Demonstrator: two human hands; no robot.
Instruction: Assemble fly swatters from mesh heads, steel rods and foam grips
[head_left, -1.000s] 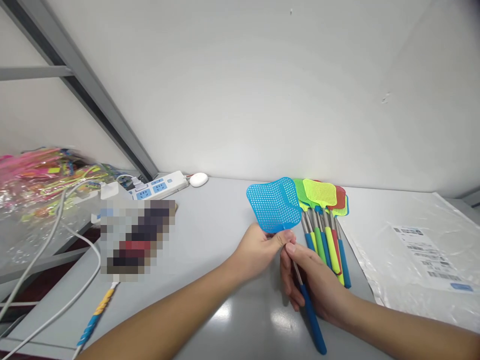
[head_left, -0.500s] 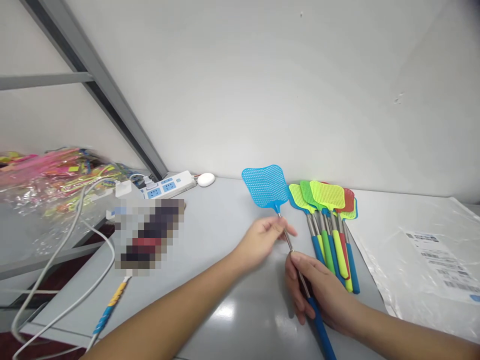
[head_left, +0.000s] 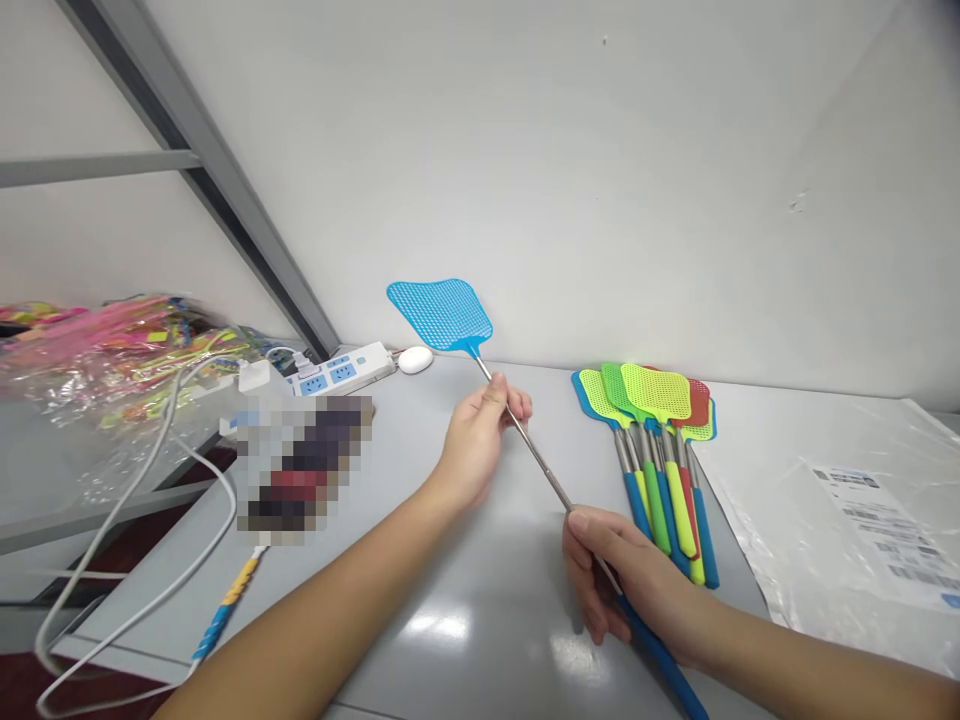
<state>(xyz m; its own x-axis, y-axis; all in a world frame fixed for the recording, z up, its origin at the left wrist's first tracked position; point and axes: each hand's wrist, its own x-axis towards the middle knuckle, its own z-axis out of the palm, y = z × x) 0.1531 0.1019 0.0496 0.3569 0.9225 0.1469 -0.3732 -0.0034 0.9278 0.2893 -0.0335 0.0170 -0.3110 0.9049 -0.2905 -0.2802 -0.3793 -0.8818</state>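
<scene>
Both hands hold one blue fly swatter [head_left: 442,313] with a perforated head, a thin metal telescopic rod and a blue grip. My left hand [head_left: 478,430] pinches the rod a little below the head. Lower down, my right hand [head_left: 626,570] is closed around the rod near the top of the blue grip. The swatter slants from upper left to lower right above the grey table [head_left: 480,590]. To the right of my hands lies a pile of fly swatters [head_left: 660,470] in green, yellow, red and blue, their rods short and heads toward the wall.
A clear plastic bag with a label [head_left: 862,510] lies on the right. At left are a power strip [head_left: 345,370], a small white device [head_left: 415,360], a blurred-out object [head_left: 307,470] on a cable, and bagged colourful items [head_left: 112,350]. A white wall [head_left: 562,200] stands behind.
My left hand has moved up and left with the swatter's head, and the metal rod has drawn out much longer. My right hand keeps its hold near the grip.
</scene>
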